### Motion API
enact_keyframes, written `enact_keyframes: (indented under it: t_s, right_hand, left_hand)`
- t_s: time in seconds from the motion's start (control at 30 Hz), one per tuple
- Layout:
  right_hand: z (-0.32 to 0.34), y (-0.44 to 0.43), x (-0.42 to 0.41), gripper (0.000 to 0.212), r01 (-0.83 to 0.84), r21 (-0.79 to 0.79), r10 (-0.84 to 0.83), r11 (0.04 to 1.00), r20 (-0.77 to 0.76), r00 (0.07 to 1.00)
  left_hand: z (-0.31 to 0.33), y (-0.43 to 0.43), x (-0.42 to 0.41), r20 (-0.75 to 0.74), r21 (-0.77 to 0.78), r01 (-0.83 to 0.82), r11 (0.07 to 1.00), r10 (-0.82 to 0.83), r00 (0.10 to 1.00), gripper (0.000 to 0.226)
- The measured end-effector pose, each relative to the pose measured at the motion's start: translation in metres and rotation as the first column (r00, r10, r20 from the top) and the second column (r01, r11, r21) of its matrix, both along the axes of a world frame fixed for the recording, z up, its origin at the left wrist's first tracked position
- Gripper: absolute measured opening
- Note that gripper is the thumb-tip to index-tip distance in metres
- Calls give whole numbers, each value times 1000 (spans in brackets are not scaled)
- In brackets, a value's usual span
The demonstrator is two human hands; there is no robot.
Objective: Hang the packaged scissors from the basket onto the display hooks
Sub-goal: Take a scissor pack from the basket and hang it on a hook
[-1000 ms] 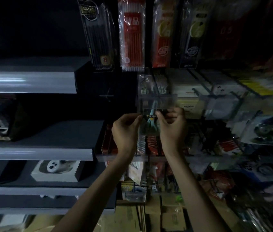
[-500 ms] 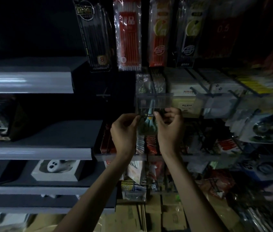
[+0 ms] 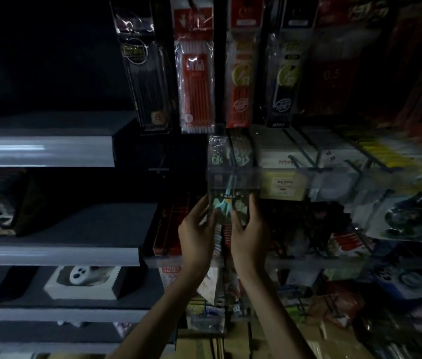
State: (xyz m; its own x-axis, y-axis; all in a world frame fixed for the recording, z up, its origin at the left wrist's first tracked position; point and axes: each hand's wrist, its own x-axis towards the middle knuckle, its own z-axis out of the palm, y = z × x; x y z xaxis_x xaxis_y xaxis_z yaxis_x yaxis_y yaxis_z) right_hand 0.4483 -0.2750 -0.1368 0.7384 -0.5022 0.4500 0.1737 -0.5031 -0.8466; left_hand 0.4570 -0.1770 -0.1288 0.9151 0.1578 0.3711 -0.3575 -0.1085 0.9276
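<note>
Both hands are raised to the dim display rack, apart, with the flat clear packet of teal-handled scissors (image 3: pixel 226 206) upright between them. The left hand (image 3: pixel 196 230) grips the packet's left edge. The right hand (image 3: pixel 250 229) pinches the right edge, thumb on the front. The packet's top overlaps a clear plastic rail (image 3: pixel 282 174), below a hanging red pen pack (image 3: pixel 197 84).

L grip (image 3: pixel 196 238) & R grip (image 3: pixel 250 235) bare; forearms bare, wrists slim.
</note>
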Motion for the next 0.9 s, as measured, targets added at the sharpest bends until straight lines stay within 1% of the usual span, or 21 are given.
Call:
enact_keyframes:
  t_s: [0.17,0.27,0.37,0.47,0.63,0.9]
  right_hand:
    - [5,-4,3,63,18,-8,-18,1000,1,1000]
    - [5,-7,3,64,-10,1,10,1000,-2,1000]
    - [-1,-8,3,66,-38,26,38,999,-9,999]
    - [-3,-9,3,68,-32,61,34,998,-28,999]
    - [1,-6,-1,63,-7,26,8,1000,-8,1000]
    - [-1,-7,-3,65,-5,20,6,1000,-35,999]
  left_hand:
    - [6,-2,0,2,-23,-41,999,41,999,42]
    - [0,-2,2,-1,-35,-55,998,55,998,36]
    - [-7,0,6,9,-4,-85,996,85,996,36]
    - [-8,2,6,31,8,-75,997,75,997,35]
    - [-9,6,5,89,17,-86,996,84,992,32]
    - [-7,1,3,90,-16,-39,999,40,995,28]
